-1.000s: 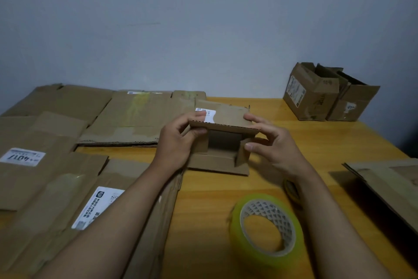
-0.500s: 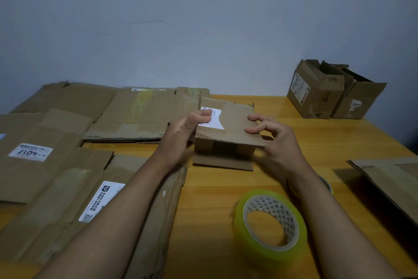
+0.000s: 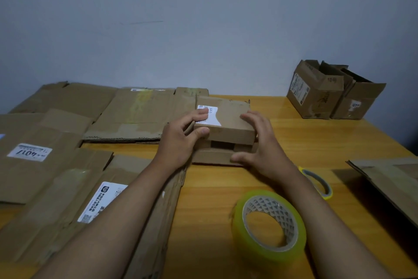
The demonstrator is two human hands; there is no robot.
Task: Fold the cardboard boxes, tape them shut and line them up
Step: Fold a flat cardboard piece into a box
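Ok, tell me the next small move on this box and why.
Probably fold the bottom flap up: it lies flat on the table, and a dark gap shows under the small box both hands hold.

Left hand (image 3: 181, 140) gripping, right hand (image 3: 263, 143) fingers spread, pressing.
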